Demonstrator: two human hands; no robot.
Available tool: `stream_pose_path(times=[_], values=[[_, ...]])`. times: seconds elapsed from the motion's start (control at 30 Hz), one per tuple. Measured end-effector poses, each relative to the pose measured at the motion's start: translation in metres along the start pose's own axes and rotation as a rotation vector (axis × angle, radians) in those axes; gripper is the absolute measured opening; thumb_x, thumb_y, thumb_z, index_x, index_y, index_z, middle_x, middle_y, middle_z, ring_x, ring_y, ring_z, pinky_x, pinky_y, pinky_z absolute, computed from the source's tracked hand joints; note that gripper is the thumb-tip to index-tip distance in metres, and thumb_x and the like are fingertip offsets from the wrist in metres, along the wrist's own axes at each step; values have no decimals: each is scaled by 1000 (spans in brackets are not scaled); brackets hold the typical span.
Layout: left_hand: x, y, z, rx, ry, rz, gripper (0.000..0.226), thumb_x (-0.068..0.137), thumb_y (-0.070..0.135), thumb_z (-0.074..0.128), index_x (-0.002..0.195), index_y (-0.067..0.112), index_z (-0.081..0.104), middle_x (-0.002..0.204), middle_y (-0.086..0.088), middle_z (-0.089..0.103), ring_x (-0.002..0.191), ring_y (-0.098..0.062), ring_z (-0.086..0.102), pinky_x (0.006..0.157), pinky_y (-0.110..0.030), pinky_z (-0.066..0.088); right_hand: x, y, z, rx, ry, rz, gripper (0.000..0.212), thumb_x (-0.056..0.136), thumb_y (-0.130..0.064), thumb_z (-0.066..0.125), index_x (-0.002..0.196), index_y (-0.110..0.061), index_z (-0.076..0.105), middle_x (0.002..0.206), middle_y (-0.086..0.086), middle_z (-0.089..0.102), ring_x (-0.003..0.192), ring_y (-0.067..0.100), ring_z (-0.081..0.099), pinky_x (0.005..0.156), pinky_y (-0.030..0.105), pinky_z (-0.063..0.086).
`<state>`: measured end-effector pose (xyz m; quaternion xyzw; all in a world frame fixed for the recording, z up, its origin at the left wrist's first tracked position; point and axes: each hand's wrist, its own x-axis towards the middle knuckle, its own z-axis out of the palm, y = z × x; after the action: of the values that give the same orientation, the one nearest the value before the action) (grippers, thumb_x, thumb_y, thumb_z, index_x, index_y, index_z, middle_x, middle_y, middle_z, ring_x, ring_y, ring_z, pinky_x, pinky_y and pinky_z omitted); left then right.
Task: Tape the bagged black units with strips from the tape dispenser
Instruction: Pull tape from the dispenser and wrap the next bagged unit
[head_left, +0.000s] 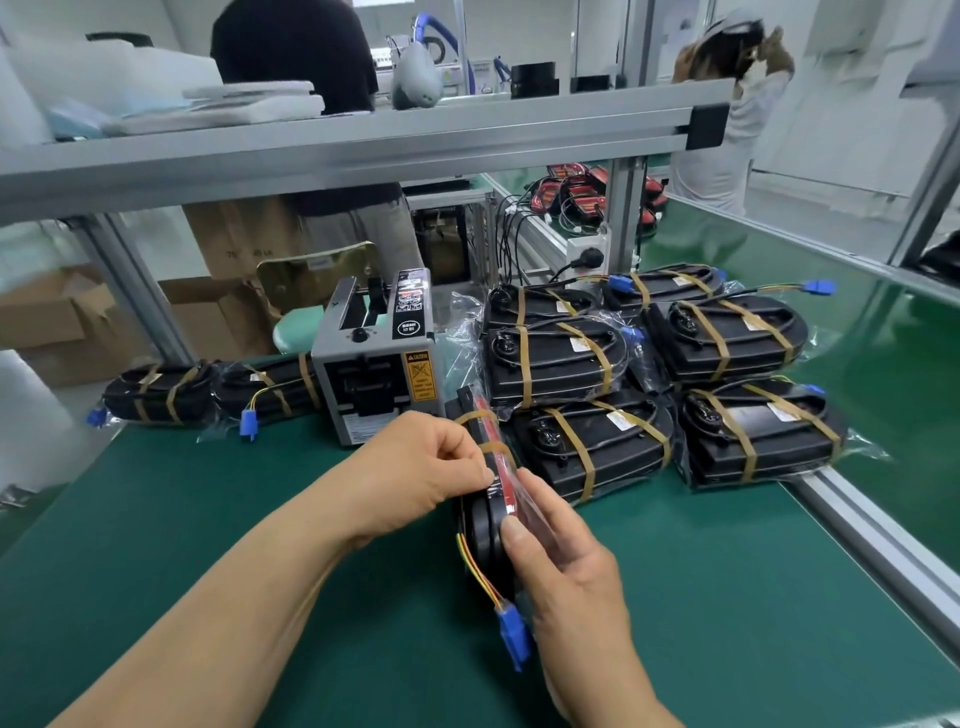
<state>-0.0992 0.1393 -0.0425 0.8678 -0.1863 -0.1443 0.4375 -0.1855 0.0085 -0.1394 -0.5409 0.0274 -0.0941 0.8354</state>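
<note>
A bagged black unit (485, 525) with a red face stands on edge on the green mat, just in front of the grey tape dispenser (378, 364). Two tan tape strips cross its top edge, and a blue connector (513, 635) on coloured wires hangs from its near end. My left hand (426, 470) pinches the unit's upper edge at the nearer tape strip. From the right side, my right hand (563, 571) grips the unit, thumb on its near edge. Several taped bagged units (587, 441) lie stacked to the right, and two more (208, 397) lie left of the dispenser.
An aluminium shelf rail (363, 150) crosses overhead. A metal edge rail (883, 545) borders the mat (260, 545) on the right. A power socket (587, 260) with cables stands behind the stacks. Cardboard boxes (62, 322) sit at the left; two people stand beyond the bench.
</note>
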Motion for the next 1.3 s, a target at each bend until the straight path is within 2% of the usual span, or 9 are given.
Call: stream_pose_path(times=[0.27, 0.4, 0.63, 0.83, 1.0, 1.2, 1.3], values=[[0, 2, 1, 29, 39, 1, 19, 83, 21, 73, 66, 18, 68, 58, 11, 58, 55, -2, 49, 58, -15, 41, 0, -1, -1, -10, -17, -11, 41, 92, 3, 61, 123, -24, 63, 108, -11, 76, 103, 2, 70, 77, 9, 52], [-1, 0, 2, 24, 48, 3, 17, 83, 23, 74, 68, 16, 68, 61, 7, 58, 59, -8, 48, 63, -25, 41, -1, -1, -1, -1, -27, -14, 41, 91, 0, 62, 126, -23, 62, 110, -8, 76, 104, 6, 70, 78, 11, 53], [-1, -3, 2, 15, 46, 15, 15, 83, 24, 74, 70, 17, 69, 65, 2, 60, 62, -11, 49, 65, -28, 42, 0, 0, -2, -2, -53, -13, 42, 92, 0, 62, 128, -22, 61, 112, -8, 75, 108, 6, 69, 80, 11, 53], [0, -1, -2, -50, 0, 21, 16, 84, 20, 72, 69, 18, 69, 65, 4, 60, 60, -7, 48, 58, -19, 40, 0, 2, -2, 32, -66, -18, 48, 82, -12, 67, 129, -21, 61, 115, -4, 75, 110, 11, 69, 83, 14, 53], [1, -1, -3, -72, -37, 15, 20, 84, 17, 72, 64, 21, 67, 58, 9, 55, 52, -3, 43, 50, -12, 35, 0, 3, -2, 38, -67, -33, 49, 79, -14, 67, 128, -21, 61, 114, -3, 75, 110, 11, 69, 82, 14, 53], [3, -1, -1, -30, -22, 13, 19, 84, 20, 73, 65, 20, 68, 62, 5, 59, 58, -6, 48, 60, -19, 41, 1, 3, -2, 49, -64, -25, 49, 80, -15, 68, 128, -22, 61, 116, -4, 74, 110, 12, 69, 83, 15, 54], [3, -1, -1, 1, -1, 13, 18, 84, 21, 73, 67, 16, 68, 62, 7, 58, 60, -6, 48, 61, -18, 41, 1, 4, -3, 27, -53, -28, 42, 88, -7, 65, 127, -24, 62, 116, -4, 74, 110, 12, 69, 83, 15, 54]])
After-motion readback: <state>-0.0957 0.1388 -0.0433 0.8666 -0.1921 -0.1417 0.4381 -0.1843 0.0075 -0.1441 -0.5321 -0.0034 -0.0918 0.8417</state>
